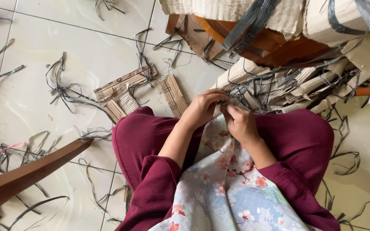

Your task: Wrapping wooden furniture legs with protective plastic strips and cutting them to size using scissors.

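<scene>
1. Left hand (203, 108) and right hand (240, 124) sit together, fingers pinched on a dark strap (229, 104) at the cardboard bundle (253, 85) by our knees.
2. We'd keep tension even, pulling straight, probably.
3. Loose straps (61, 87) litter the floor.

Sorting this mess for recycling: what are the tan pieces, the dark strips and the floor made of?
Tan pieces: likely corrugated cardboard, matte, ridged. Dark strips: probably plastic strapping, thin, curling, slightly shiny. Floor: glazed tile, glossy with grout lines.
</scene>
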